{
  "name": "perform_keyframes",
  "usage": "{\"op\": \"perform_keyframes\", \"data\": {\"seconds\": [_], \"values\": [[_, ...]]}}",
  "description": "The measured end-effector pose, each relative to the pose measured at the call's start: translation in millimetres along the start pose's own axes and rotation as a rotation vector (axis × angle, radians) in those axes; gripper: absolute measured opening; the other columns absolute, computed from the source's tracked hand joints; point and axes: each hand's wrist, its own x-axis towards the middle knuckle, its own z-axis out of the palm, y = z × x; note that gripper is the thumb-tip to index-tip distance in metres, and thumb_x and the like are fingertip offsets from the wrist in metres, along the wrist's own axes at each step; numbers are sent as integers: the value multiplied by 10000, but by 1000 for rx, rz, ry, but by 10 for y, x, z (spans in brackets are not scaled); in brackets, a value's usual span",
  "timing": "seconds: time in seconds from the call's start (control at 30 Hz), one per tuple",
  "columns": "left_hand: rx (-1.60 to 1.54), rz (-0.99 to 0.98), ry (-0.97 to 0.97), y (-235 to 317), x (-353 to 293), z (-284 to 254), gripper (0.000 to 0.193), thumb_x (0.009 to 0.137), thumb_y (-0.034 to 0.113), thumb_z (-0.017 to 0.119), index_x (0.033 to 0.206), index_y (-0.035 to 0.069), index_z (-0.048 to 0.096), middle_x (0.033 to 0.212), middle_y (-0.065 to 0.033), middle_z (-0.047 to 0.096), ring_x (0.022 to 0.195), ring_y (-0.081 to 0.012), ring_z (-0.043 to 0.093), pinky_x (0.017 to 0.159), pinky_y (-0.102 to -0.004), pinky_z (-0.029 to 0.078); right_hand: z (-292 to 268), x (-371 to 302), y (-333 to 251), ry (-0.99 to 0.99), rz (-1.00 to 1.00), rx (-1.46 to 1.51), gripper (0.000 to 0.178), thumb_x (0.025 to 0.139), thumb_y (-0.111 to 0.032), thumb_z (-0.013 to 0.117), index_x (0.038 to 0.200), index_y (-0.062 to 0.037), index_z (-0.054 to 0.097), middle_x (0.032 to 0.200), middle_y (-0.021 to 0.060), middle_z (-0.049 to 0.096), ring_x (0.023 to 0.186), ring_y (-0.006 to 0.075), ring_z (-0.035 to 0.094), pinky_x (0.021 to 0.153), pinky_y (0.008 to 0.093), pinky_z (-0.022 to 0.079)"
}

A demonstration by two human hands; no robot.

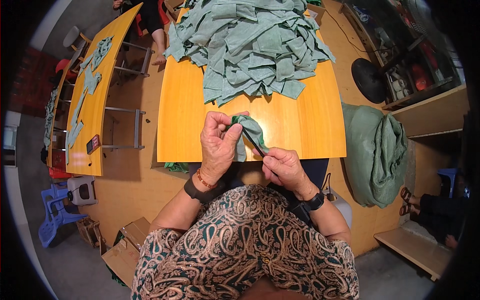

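A small piece of pale green cloth [254, 129] with a darker green edge is held over the near part of the yellow table. My left hand [218, 145] pinches its upper left end between thumb and fingers. Slanting down across the cloth is a thin black rod [251, 140]; its upper end meets my left fingertips. The rod's lower end sits in my right hand [286, 169], which is closed on it. The cloth's lower right edge reaches my right fingertips, and whether they grip it too I cannot tell.
Ahead, a large heap of green cloth pieces [260, 50] covers the far part of the yellow table [185, 120]. On my right stand a bulging green sack [372, 155] and a round black base [369, 80]. Another table [112, 65] with cloth strips is on the left. Other people sit nearby.
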Motion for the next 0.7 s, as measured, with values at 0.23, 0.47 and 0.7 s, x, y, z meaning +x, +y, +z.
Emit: {"op": "perform_keyframes", "data": {"seconds": [0.23, 0.47, 0.7], "values": [[376, 208, 99, -46, -60, -23, 192, 938, 37, 626, 1040, 31, 463, 784, -26, 562, 707, -85, 536, 631, -233, 450, 35, -40, -9, -1, -33, -16, 285, 1003, -144, 526, 1217, 18, 623, 635, 0, 588, 436, 25, 408, 390, 178, 300], [544, 165, 70, 25, -3, -107, 158, 932, 59, 633, 987, 26, 488, 756, -51, 565, 644, -112, 524, 591, -257, 451, 74, -59, -53, 61, -59, -95, 205, 986, -116, 559, 1115, 24, 636, 650, 0, 594, 471, 34, 454, 420, 192, 356], [705, 427, 112, -7, 63, -62, 112, 940, 65, 610, 933, 31, 504, 841, -45, 529, 752, -128, 505, 675, -254, 448, 63, -11, 18, 85, -101, -143, 247, 983, -109, 566, 1180, 24, 634, 684, -5, 610, 520, 26, 476, 455, 185, 375]]}}
